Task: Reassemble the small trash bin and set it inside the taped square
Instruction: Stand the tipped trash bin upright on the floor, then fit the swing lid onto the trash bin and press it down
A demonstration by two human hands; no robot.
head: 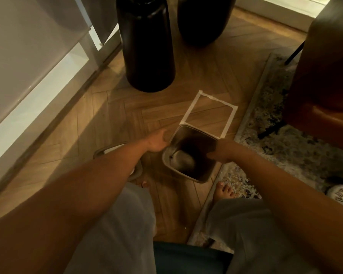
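Note:
The small bin body [190, 155], a grey open-topped container with a dark inside, stands on the wood floor just in front of the white taped square [190, 111]; its far edge overlaps the square's near side. My left hand [156, 143] grips the bin's left rim. My right hand [219, 151] holds the right rim. The bin's lid [105, 151], grey with a white inner part, lies on the floor to the left, mostly hidden under my left forearm.
Two tall black vases [145, 44] [202, 20] stand beyond the square. A patterned rug [285, 139] runs along the right, with a brown chair [323, 76] on it. White cabinets [28, 66] line the left. My bare feet [225, 191] are near the bin.

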